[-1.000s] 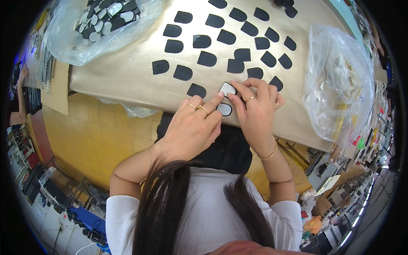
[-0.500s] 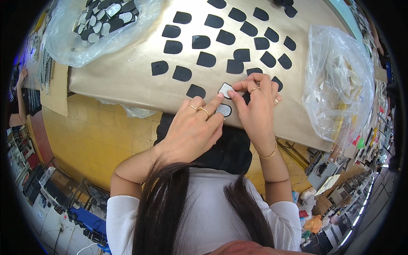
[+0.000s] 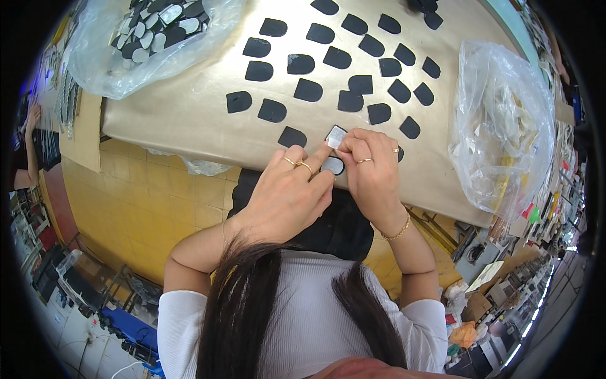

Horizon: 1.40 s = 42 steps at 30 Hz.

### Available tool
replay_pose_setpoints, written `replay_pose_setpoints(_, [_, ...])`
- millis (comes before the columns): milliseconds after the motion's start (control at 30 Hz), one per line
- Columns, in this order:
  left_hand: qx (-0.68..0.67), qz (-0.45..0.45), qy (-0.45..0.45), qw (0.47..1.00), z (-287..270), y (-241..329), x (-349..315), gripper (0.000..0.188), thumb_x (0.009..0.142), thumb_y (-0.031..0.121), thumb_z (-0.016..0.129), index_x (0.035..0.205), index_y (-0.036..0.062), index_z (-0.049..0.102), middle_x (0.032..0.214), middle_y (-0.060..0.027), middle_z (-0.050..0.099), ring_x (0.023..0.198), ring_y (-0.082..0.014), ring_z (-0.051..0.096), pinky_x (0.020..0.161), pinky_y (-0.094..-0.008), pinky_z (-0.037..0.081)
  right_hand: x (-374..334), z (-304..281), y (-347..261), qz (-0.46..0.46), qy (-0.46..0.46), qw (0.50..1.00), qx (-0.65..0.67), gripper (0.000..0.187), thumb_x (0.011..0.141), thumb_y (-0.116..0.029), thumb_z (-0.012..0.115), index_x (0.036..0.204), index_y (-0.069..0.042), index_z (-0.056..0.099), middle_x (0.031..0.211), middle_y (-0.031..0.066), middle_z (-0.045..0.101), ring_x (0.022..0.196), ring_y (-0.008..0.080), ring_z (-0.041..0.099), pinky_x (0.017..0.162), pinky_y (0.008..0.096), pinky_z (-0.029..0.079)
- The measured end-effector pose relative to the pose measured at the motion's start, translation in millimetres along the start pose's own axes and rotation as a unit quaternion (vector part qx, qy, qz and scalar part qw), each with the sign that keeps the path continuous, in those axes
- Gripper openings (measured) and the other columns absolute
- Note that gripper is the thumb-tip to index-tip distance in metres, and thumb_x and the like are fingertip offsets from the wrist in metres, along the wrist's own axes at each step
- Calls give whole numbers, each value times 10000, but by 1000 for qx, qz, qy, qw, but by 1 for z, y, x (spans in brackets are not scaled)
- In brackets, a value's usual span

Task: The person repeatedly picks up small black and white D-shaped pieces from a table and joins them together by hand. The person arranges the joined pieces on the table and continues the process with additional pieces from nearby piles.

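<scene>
Small black tab-shaped pieces, each with one rounded end, are spread over the table (image 3: pixel 183 120). A tab with a pale face (image 3: pixel 336 136) lies near the table's front edge. My left hand (image 3: pixel 281 189) presses its index fingertip on that tab's left edge, its other fingers curled. My right hand (image 3: pixel 371 165) pinches at the tab's right edge with thumb and forefinger; the exact contact is hidden by the fingers. Just below lies a second tab with a grey face and black rim (image 3: pixel 332 165), beside the left fingers. Part of a black tab (image 3: pixel 400 153) shows beyond my right hand.
A clear plastic bag (image 3: pixel 113 69) at the far left holds a heap of black and pale tabs. Another crumpled clear bag (image 3: pixel 499 126) lies on the table's right. Brown cardboard (image 3: pixel 82 136) hangs by the left edge. Another person's arm (image 3: pixel 30 139) shows far left.
My right hand has shifted nearer to me with its fingers more curled, uncovering black tabs beyond it. The left hand stays nearly still at the pale-faced tab.
</scene>
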<state>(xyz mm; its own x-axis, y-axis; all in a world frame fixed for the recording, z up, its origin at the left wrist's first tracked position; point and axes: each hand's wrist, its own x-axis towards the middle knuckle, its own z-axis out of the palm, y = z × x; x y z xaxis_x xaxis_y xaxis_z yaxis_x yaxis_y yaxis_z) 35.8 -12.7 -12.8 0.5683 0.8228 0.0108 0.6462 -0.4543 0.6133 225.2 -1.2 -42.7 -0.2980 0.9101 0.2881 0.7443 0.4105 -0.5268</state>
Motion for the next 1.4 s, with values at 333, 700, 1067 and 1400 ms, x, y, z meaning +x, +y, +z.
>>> replay_pose_setpoints(333, [-24, -8, 31, 999, 0, 4, 5, 170, 798, 62, 757, 939, 62, 662, 1302, -96, 652, 952, -289, 577, 904, -405, 475, 4, -56, 14, 220, -93, 941, 241, 111, 908, -82, 736, 914, -44, 632, 1151, 100, 638, 1085, 240, 583, 1029, 367, 401])
replay_pose_setpoints(700, [-161, -33, 49, 985, -6, -1, 10, 139, 826, 56, 752, 956, 42, 703, 1190, -86, 679, 902, -290, 589, 824, -383, 515, -13, -49, 27, 251, -67, 962, 89, 121, 888, -209, 771, 910, -101, 722, 1231, 76, 549, 1102, 273, 477, 984, 395, 328])
replay_pose_setpoints(1067, [-75, 62, 3, 995, 19, 12, 15, 129, 837, 98, 763, 949, 58, 712, 1357, -66, 635, 909, -276, 551, 850, -385, 505, -10, -41, 20, 243, -74, 967, 15, 102, 886, -175, 757, 933, -93, 717, 1225, 91, 536, 1140, 299, 467, 972, 442, 300])
replay_pose_setpoints(1400, [-17, 54, -17, 998, 21, 16, 20, 108, 849, 106, 747, 915, 58, 676, 1366, -69, 628, 921, -279, 545, 882, -397, 489, -11, -34, 15, 218, -65, 972, -54, 203, 864, -222, 784, 973, -105, 659, 1230, 83, 525, 1122, 323, 461, 933, 494, 294])
